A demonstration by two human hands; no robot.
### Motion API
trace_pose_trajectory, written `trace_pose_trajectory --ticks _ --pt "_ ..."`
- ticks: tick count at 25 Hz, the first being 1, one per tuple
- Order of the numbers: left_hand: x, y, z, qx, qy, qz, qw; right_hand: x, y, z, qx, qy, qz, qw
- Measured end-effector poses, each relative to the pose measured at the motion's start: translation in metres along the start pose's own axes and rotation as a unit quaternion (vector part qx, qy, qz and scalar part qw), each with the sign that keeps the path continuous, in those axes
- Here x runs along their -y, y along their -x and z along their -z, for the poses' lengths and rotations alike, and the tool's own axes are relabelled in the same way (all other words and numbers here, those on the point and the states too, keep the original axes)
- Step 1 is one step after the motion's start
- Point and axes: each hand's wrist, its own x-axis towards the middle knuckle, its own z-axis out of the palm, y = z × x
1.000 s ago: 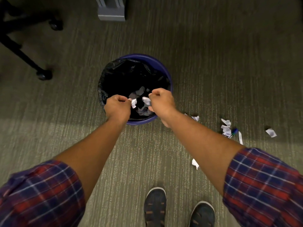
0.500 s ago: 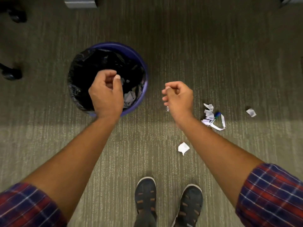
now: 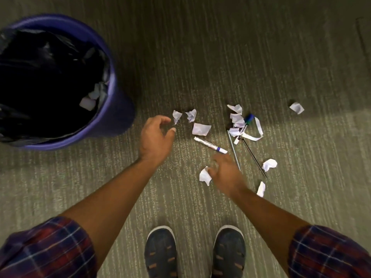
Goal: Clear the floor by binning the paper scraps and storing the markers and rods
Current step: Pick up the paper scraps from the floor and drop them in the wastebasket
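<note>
Several white paper scraps lie on the carpet, among them a flat scrap (image 3: 201,129) and a crumpled scrap (image 3: 204,176). My left hand (image 3: 155,137) hovers open just left of two small scraps (image 3: 184,115). Fingers spread, my right hand (image 3: 225,171) touches the crumpled scrap's right side. A white marker with a blue band (image 3: 210,145) lies between the hands. A second marker with a blue cap (image 3: 243,128) sits among scraps and a paper strip. Two thin rods (image 3: 233,150) (image 3: 254,158) lie beside it. The purple bin (image 3: 118,109) with a black liner stands at the left, with scraps inside.
My two dark shoes (image 3: 161,254) (image 3: 228,251) stand at the bottom centre. A lone scrap (image 3: 297,107) lies far right, others (image 3: 269,164) (image 3: 261,189) right of my right hand. Grey-green carpet covers the floor.
Both hands left the bin after dropping their scraps and came down to the right, over the pile on the floor. The view shifted right and lower, so the bin is now at the left edge.
</note>
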Motion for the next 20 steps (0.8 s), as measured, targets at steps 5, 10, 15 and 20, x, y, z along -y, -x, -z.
trace_pose_trajectory --ticks 5,10,15,20 --pt "0.017 -0.034 -0.024 0.045 -0.085 0.028 0.995 -0.001 -0.003 -0.041 0.023 0.096 -0.007 0.995" --pt "0.028 -0.068 -0.061 0.072 -0.101 0.021 0.992 -0.019 -0.02 -0.057 0.021 0.06 0.001 0.998" --pt "0.034 -0.096 -0.079 0.11 -0.177 -0.009 0.978 -0.031 -0.027 -0.051 0.001 -0.089 0.009 0.996" --pt "0.037 -0.104 -0.066 0.079 -0.185 0.02 0.979 -0.018 -0.049 -0.015 -0.073 -0.322 0.001 0.944"
